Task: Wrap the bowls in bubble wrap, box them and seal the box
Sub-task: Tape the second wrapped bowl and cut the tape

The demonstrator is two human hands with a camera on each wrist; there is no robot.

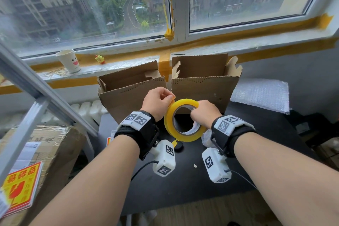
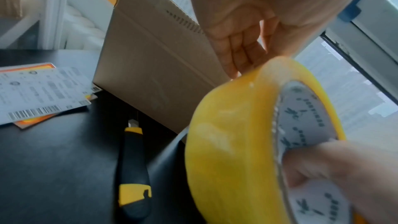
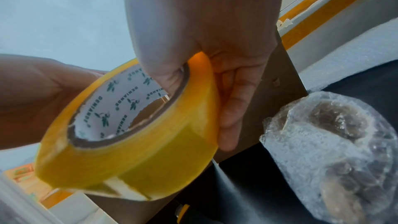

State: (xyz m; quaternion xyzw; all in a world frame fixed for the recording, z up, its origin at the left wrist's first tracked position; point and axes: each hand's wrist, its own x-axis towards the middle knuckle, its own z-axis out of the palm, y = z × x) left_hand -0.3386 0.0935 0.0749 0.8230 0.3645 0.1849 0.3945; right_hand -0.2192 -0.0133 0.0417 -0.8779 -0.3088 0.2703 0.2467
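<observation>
A roll of yellow tape (image 1: 171,115) (image 2: 232,142) (image 3: 137,151) is held up over the black table (image 1: 256,152), in front of two open cardboard boxes (image 1: 126,95) (image 1: 203,90). My right hand (image 1: 203,113) (image 3: 204,57) grips the roll, thumb inside its core and fingers outside. My left hand (image 1: 159,101) (image 2: 241,43) pinches the tape at the roll's top edge. A bowl wrapped in bubble wrap (image 3: 336,151) lies on the table under my right wrist, mostly hidden in the head view.
A yellow-black utility knife (image 2: 133,173) lies on the table below the roll, labels (image 2: 41,91) to its left. A bubble wrap sheet (image 1: 260,95) lies at the right. A paper cup (image 1: 68,60) and small toy (image 1: 100,59) stand on the sill. A taped carton (image 1: 36,152) sits at left.
</observation>
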